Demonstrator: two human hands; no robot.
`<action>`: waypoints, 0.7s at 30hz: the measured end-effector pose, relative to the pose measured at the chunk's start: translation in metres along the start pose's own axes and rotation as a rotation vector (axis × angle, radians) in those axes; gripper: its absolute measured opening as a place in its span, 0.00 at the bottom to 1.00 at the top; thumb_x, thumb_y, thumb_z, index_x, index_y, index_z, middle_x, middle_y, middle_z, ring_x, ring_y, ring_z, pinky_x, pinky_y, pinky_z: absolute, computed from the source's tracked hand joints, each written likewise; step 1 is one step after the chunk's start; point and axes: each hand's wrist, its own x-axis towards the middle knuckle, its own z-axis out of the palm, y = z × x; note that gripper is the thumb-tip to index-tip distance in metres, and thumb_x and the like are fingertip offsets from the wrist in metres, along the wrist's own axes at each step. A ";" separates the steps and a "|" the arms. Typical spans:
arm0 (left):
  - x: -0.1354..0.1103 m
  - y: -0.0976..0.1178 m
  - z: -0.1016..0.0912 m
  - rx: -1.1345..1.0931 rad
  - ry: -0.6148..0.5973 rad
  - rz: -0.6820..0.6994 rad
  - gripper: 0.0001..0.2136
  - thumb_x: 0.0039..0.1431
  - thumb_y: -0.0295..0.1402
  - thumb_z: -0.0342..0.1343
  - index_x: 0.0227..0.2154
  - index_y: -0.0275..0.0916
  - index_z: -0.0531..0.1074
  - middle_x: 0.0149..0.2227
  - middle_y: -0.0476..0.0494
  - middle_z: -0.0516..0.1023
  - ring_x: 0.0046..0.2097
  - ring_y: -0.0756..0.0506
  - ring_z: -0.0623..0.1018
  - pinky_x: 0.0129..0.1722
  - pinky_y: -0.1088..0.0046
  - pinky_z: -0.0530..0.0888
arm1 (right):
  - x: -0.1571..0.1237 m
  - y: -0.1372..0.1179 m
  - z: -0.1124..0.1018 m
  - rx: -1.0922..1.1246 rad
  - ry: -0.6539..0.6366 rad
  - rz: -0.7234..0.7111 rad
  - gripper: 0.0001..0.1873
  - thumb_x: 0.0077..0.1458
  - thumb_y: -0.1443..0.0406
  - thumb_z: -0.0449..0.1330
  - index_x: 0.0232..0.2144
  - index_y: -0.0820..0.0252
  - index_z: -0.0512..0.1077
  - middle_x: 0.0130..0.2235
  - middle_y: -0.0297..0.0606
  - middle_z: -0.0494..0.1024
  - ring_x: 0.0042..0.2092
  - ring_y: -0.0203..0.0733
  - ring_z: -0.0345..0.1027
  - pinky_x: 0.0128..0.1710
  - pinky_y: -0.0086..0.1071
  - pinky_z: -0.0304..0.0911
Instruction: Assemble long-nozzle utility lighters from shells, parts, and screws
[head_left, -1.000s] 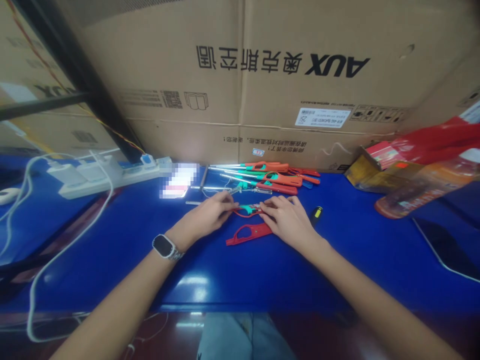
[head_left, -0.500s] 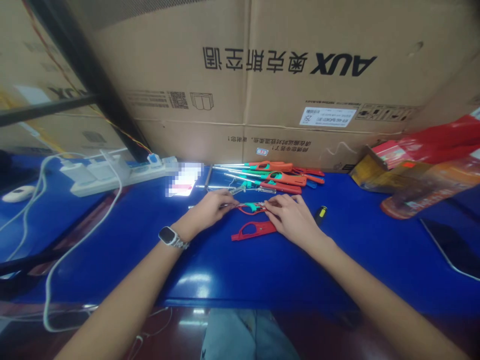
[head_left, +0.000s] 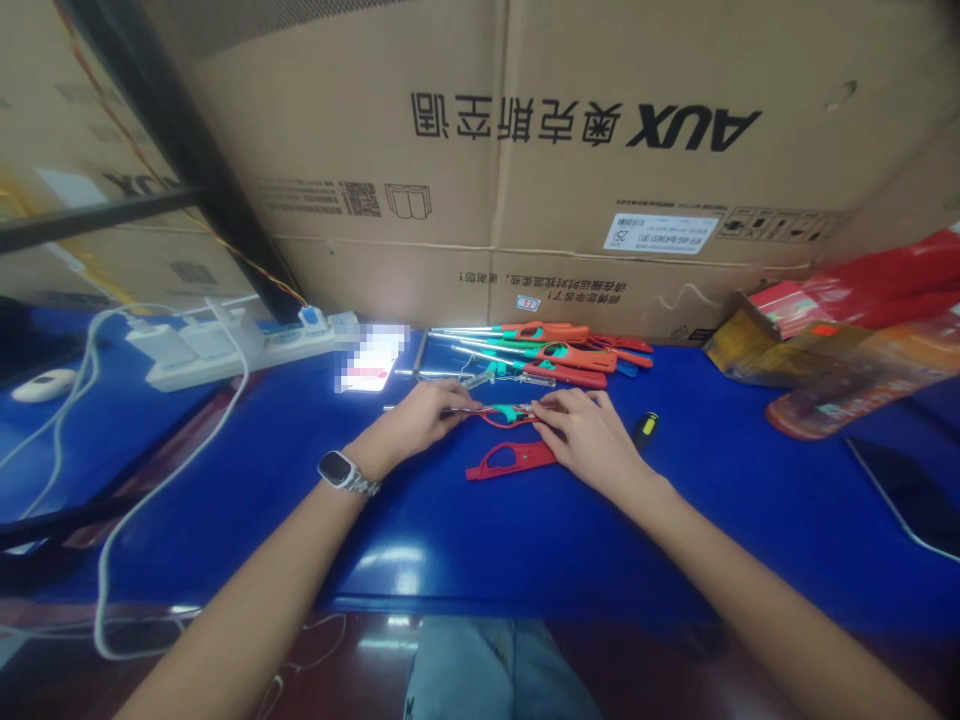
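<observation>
A long-nosed gas lighter (head_left: pixel 508 414) with a red handle shell and teal trigger lies sideways between my hands. My left hand (head_left: pixel 426 418) pinches it by its metal tube, whose tip pokes out left of the fingers. My right hand (head_left: pixel 589 432) is closed on the handle end, thumb and fingertips together over small parts I cannot make out. Just below, a loose red handle half (head_left: pixel 514 458) lies flat on the table, its right end behind my right hand. Beyond the hands lies a pile of orange and red gas lighters (head_left: pixel 562 355).
A black-and-yellow tool handle (head_left: pixel 646 429) lies right of my right hand. A lit phone (head_left: pixel 373 358) and a white power strip (head_left: pixel 217 350) are at the left. A drink bottle (head_left: pixel 840 395) and dark tablet (head_left: pixel 907 495) stand right on the blue table (head_left: pixel 247 500). A large carton (head_left: pixel 525 200) closes off the back.
The whole view has shifted slightly to the right. Both hands keep their places on the lighter, with no other visible change.
</observation>
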 end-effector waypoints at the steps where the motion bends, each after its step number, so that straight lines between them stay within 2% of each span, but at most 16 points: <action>1: 0.000 0.001 0.000 0.010 0.004 -0.013 0.13 0.63 0.28 0.52 0.45 0.38 0.79 0.44 0.39 0.79 0.44 0.44 0.79 0.47 0.64 0.76 | 0.000 0.000 0.000 0.001 0.002 0.002 0.14 0.65 0.63 0.56 0.48 0.57 0.78 0.49 0.43 0.79 0.48 0.46 0.68 0.45 0.41 0.53; 4: 0.000 0.006 0.000 0.015 0.028 -0.080 0.16 0.58 0.26 0.55 0.49 0.38 0.76 0.44 0.40 0.80 0.43 0.44 0.79 0.45 0.65 0.76 | 0.000 0.000 0.000 0.007 0.005 0.008 0.14 0.65 0.63 0.56 0.48 0.56 0.78 0.49 0.43 0.79 0.48 0.46 0.69 0.45 0.41 0.53; 7: 0.000 0.008 0.000 -0.005 0.033 -0.136 0.17 0.55 0.29 0.59 0.49 0.36 0.74 0.44 0.39 0.80 0.43 0.43 0.79 0.44 0.65 0.77 | 0.000 0.000 0.000 0.021 0.002 0.017 0.14 0.65 0.63 0.56 0.48 0.57 0.78 0.49 0.43 0.79 0.49 0.46 0.69 0.46 0.41 0.54; 10: 0.001 0.006 0.001 0.006 0.033 -0.148 0.15 0.57 0.32 0.60 0.47 0.36 0.75 0.44 0.38 0.80 0.43 0.42 0.79 0.45 0.63 0.77 | 0.001 -0.001 0.001 0.040 -0.005 0.032 0.14 0.65 0.63 0.56 0.48 0.57 0.77 0.50 0.44 0.79 0.49 0.46 0.69 0.47 0.42 0.54; 14: 0.002 0.001 0.003 0.030 0.034 -0.125 0.11 0.60 0.30 0.56 0.45 0.36 0.76 0.42 0.39 0.79 0.42 0.44 0.79 0.44 0.65 0.76 | 0.002 -0.002 -0.003 0.090 0.040 0.027 0.15 0.65 0.62 0.55 0.49 0.57 0.76 0.51 0.44 0.77 0.52 0.48 0.68 0.50 0.44 0.54; 17: 0.001 0.002 0.004 0.030 0.027 -0.116 0.11 0.60 0.30 0.56 0.44 0.37 0.76 0.43 0.39 0.79 0.43 0.44 0.78 0.46 0.64 0.76 | 0.000 -0.006 -0.014 0.199 0.053 -0.068 0.14 0.64 0.63 0.55 0.49 0.57 0.76 0.51 0.44 0.76 0.52 0.47 0.67 0.50 0.43 0.56; 21: 0.000 0.011 0.001 0.043 0.058 -0.117 0.15 0.56 0.28 0.55 0.47 0.37 0.75 0.48 0.38 0.76 0.49 0.41 0.76 0.51 0.58 0.74 | -0.004 -0.012 -0.029 0.306 -0.078 -0.215 0.13 0.57 0.59 0.61 0.44 0.56 0.76 0.48 0.43 0.75 0.50 0.48 0.66 0.50 0.43 0.57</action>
